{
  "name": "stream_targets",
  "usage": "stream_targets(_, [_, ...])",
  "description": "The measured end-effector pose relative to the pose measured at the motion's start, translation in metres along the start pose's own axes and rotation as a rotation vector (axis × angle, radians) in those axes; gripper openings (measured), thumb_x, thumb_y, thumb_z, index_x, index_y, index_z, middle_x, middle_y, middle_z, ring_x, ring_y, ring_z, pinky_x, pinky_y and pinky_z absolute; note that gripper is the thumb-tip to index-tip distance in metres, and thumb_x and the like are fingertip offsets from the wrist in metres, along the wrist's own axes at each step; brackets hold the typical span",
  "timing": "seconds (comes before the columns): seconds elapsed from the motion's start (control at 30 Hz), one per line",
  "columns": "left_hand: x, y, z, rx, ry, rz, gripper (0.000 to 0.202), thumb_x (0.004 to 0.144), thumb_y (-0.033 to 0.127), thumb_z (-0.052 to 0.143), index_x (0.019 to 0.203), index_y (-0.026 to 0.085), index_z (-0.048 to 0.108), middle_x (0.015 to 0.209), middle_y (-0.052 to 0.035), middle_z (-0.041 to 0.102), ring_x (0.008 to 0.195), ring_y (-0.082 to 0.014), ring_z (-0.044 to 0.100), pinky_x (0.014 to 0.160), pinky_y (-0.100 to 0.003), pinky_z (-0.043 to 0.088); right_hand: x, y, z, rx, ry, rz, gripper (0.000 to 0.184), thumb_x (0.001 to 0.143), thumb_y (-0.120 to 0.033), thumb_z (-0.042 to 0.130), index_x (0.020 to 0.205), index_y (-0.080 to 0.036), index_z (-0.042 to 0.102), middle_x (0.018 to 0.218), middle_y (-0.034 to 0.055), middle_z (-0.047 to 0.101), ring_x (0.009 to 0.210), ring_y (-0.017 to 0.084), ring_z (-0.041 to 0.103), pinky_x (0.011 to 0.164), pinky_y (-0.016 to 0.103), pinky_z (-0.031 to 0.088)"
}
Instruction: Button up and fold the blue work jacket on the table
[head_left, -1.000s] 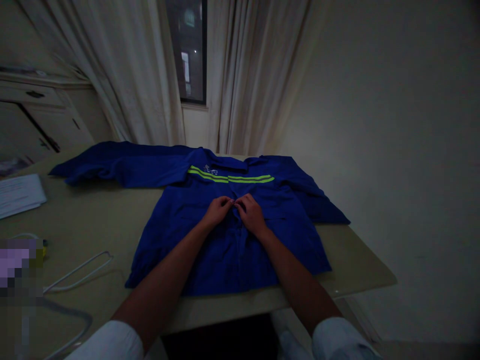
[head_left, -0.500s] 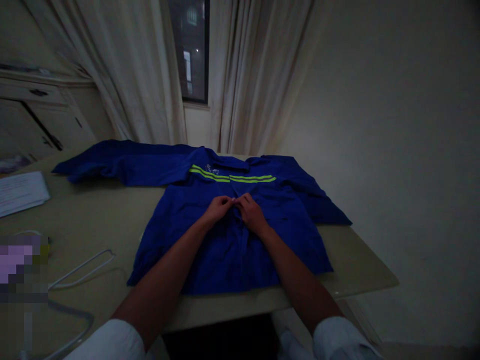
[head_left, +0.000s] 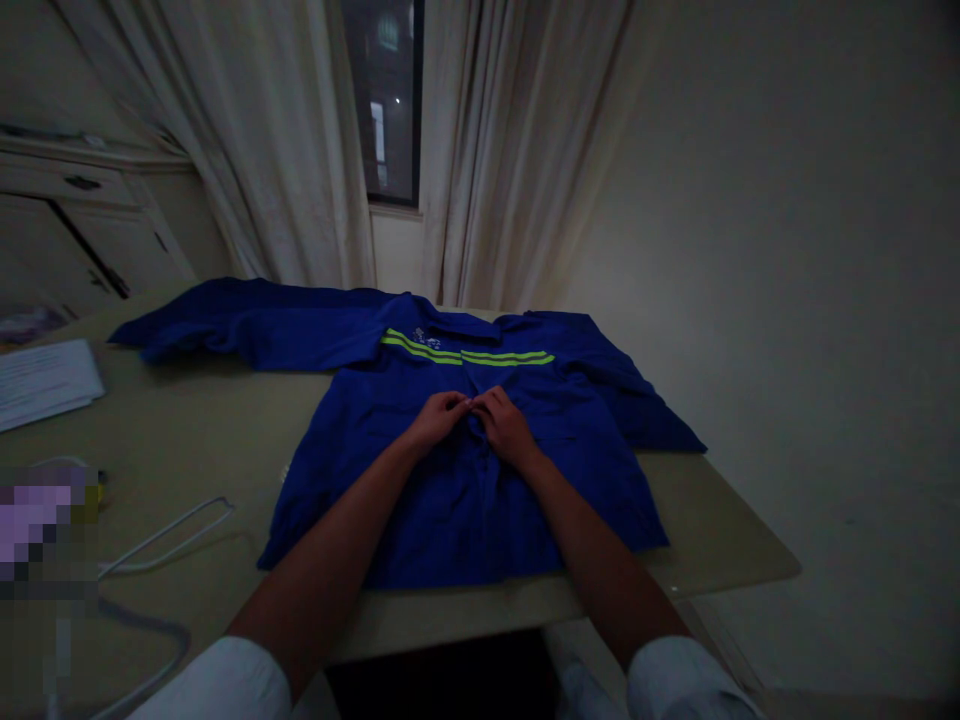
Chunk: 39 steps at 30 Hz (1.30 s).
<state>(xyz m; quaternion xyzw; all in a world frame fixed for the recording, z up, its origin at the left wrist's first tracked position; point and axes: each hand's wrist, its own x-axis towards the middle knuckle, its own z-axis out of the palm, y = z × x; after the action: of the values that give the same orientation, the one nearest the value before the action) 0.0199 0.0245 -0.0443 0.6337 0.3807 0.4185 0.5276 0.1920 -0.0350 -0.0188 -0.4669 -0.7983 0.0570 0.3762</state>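
A blue work jacket (head_left: 420, 510) with two yellow-green chest stripes lies front side up, its sleeves spread to either side and its collar toward the window. My left hand (head_left: 439, 420) pinches the front opening at mid-chest, below the stripes. Right against it, my right hand (head_left: 504, 425) pinches the same spot, fingertips nearly meeting. Below the hands the cloth of the front edge is bunched in folds. Whether a button or fastener sits between the fingertips is too small to make out.
The jacket rests on a pale table (head_left: 742, 530). To the left lie papers (head_left: 49, 383), a white wire hanger (head_left: 176, 530) and a blurred-out purple item (head_left: 34, 520). Curtains (head_left: 285, 150) hang behind the table, with a wall (head_left: 810, 250) to the right.
The view has shifted very slightly. Both hands stay at the same place on the jacket front, with hardly any visible finger movement.
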Motion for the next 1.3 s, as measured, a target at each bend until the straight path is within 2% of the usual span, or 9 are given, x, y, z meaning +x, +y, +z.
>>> stream_targets(0.13, [0.001,0.001,0.001,-0.014,0.03,-0.027,0.045,0.075,0.06,0.075,0.08,0.015,0.073,0.075,-0.0037,0.071,0.071,-0.0175,0.06,0.068,-0.028,0.046,-0.001,-0.004,-0.002,-0.047,0.047,0.021,0.014,0.104,-0.024,0.059,0.109,-0.023,0.071,0.105,0.0079,0.065,0.099,0.023,0.066,0.092,0.035,0.054])
stream_targets(0.27, [0.004,0.0,0.005,-0.012,0.071,-0.034,0.039,0.078,0.055,0.075,0.077,0.016,0.072,0.075,-0.004,0.072,0.072,-0.0179,0.062,0.071,-0.029,0.048,0.0,-0.005,-0.001,-0.191,0.02,0.016,0.017,0.105,-0.026,0.057,0.105,-0.023,0.074,0.101,0.0093,0.065,0.094,0.024,0.065,0.088,0.035,0.052])
stream_targets(0.43, [0.003,0.001,0.006,0.009,0.106,-0.058,0.038,0.081,0.054,0.07,0.077,0.016,0.071,0.074,-0.0041,0.07,0.071,-0.0183,0.06,0.068,-0.029,0.045,0.001,-0.002,0.001,-0.281,-0.022,-0.045,0.028,0.105,-0.015,0.052,0.119,-0.025,0.074,0.111,0.0104,0.064,0.094,0.022,0.061,0.087,0.033,0.051])
stream_targets(0.53, [0.003,0.002,0.007,0.024,0.111,-0.068,0.038,0.081,0.054,0.069,0.075,0.017,0.069,0.071,-0.0037,0.069,0.07,-0.0187,0.059,0.066,-0.029,0.043,0.001,-0.002,0.001,-0.241,-0.032,-0.031,0.033,0.103,-0.013,0.053,0.123,-0.029,0.073,0.115,0.0091,0.062,0.094,0.02,0.061,0.085,0.03,0.052])
stream_targets(0.7, [0.004,0.003,0.008,0.046,0.101,-0.065,0.042,0.08,0.059,0.067,0.069,0.018,0.066,0.066,-0.0016,0.064,0.067,-0.0177,0.055,0.064,-0.029,0.041,0.001,-0.002,0.005,0.008,0.041,0.081,0.013,0.1,-0.02,0.061,0.107,-0.023,0.072,0.105,0.0062,0.062,0.096,0.02,0.064,0.087,0.031,0.053])
stream_targets(0.77, [0.004,0.004,0.008,0.056,0.096,-0.064,0.043,0.08,0.06,0.067,0.067,0.018,0.065,0.064,-0.0007,0.061,0.066,-0.0171,0.053,0.062,-0.028,0.039,0.0,-0.002,0.006,0.09,0.08,0.146,0.007,0.095,-0.02,0.067,0.102,-0.021,0.07,0.098,0.0045,0.063,0.089,0.019,0.064,0.083,0.031,0.053])
stream_targets(0.87, [0.003,0.005,0.008,0.065,0.089,-0.063,0.045,0.078,0.062,0.066,0.066,0.019,0.063,0.062,-0.0002,0.058,0.066,-0.0169,0.05,0.06,-0.028,0.036,-0.001,-0.002,0.006,0.113,0.102,0.217,0.008,0.093,-0.022,0.07,0.1,-0.021,0.068,0.094,0.0028,0.062,0.075,0.017,0.06,0.073,0.031,0.052])
stream_targets(1.1, [-0.001,0.008,0.006,0.047,0.053,-0.077,0.048,0.078,0.066,0.064,0.069,0.018,0.063,0.062,0.0009,0.056,0.062,-0.0148,0.047,0.058,-0.027,0.034,-0.001,-0.009,0.004,0.022,0.086,0.132,0.009,0.097,-0.018,0.062,0.103,-0.023,0.068,0.108,0.0075,0.063,0.097,0.023,0.064,0.088,0.035,0.053])
stream_targets(1.3, [-0.003,0.011,0.004,0.037,0.038,-0.107,0.048,0.077,0.065,0.068,0.069,0.018,0.066,0.057,0.0019,0.052,0.055,-0.0125,0.041,0.053,-0.026,0.03,-0.001,-0.001,0.004,0.114,0.091,0.127,0.007,0.094,-0.017,0.065,0.099,-0.022,0.067,0.102,0.0061,0.063,0.09,0.021,0.063,0.085,0.035,0.054])
